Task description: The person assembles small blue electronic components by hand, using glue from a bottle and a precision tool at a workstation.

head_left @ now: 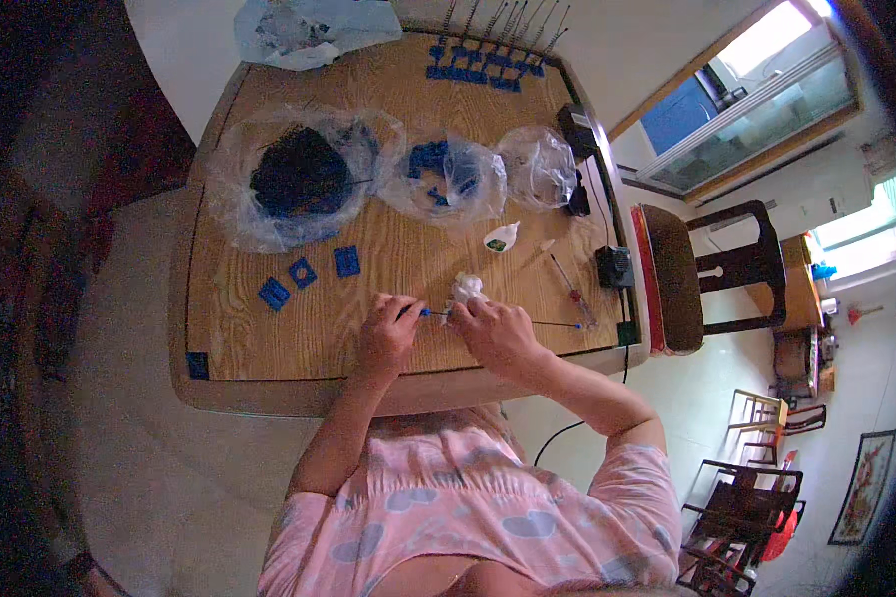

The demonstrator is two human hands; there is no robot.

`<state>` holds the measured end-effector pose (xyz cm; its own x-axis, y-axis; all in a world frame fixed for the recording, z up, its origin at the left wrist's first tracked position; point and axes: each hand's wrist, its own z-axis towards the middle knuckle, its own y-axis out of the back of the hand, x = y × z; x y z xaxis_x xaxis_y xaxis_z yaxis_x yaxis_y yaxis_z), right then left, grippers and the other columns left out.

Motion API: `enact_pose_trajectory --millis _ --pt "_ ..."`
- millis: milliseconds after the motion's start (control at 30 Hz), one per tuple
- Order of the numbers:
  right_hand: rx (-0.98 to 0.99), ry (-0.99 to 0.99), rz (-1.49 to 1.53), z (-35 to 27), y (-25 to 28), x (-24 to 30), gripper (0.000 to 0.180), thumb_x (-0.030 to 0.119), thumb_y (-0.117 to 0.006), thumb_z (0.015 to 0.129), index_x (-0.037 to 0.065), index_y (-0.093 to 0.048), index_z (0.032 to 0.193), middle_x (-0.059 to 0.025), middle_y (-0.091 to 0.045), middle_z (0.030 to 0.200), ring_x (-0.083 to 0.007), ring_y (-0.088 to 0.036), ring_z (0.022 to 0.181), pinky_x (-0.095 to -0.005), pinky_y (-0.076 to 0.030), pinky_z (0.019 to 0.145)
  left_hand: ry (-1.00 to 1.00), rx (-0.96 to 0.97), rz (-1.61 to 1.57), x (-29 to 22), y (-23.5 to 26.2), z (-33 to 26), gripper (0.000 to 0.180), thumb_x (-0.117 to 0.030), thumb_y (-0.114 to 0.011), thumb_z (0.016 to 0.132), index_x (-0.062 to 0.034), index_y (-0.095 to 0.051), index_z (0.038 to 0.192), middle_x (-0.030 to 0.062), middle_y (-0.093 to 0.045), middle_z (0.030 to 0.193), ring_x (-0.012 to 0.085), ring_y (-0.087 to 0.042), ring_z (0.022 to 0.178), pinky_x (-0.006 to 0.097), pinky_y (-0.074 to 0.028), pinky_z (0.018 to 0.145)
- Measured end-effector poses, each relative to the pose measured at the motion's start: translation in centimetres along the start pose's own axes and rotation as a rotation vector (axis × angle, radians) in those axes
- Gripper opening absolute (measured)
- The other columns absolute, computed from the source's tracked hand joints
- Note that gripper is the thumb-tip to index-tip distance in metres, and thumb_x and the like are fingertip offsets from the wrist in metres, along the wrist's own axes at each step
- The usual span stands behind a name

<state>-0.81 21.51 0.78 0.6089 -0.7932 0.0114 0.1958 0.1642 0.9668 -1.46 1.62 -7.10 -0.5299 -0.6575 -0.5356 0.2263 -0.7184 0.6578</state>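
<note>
A thin dark rod (548, 323) lies level across the near part of the table, with a small blue piece at its right tip. My left hand (388, 328) is closed in a pinch at the rod's left end, where another small blue piece (425, 312) shows just past the fingertips. My right hand (493, 330) is closed around the rod's middle, and a crumpled white tissue (468, 289) pokes out under its fingers. Beyond the hands lies a small white bottle (501, 237). A thin screwdriver-like tool (565, 284) rests to the right.
Clear plastic bags hold black pieces (299, 174) and blue parts (430, 159); another clear bag (538, 167) stands right. Three blue blocks (302, 273) lie left. At the far edge are blue pieces with upright rods (478, 75). A black adapter (614, 267) and cable line the right edge.
</note>
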Motion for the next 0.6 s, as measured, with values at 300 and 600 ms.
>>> enact_pose_trajectory --millis 300,600 --pt "0.419 -0.244 0.171 1.6 0.9 0.0 0.015 0.025 -0.056 0.088 0.011 -0.054 0.092 -0.0108 -0.062 0.073 -0.0296 -0.066 0.069 -0.0442 -0.049 0.052 -0.072 -0.035 -0.004 0.4 -0.5 -0.2 0.025 -0.004 -0.068 0.071 -0.0033 -0.066 0.096 0.0043 -0.058 0.092 0.0248 -0.054 0.089 0.035 -0.05 0.078" --pt "0.218 -0.082 0.058 0.3 0.8 0.2 0.013 0.019 -0.057 0.084 0.012 -0.054 0.094 -0.0084 -0.061 0.08 -0.0292 -0.066 0.07 -0.0424 -0.051 0.053 -0.07 0.026 0.04 -0.6 0.4 0.2 0.023 -0.003 -0.066 0.073 -0.0036 -0.066 0.096 0.0055 -0.058 0.092 0.0258 -0.053 0.091 0.036 -0.049 0.08"
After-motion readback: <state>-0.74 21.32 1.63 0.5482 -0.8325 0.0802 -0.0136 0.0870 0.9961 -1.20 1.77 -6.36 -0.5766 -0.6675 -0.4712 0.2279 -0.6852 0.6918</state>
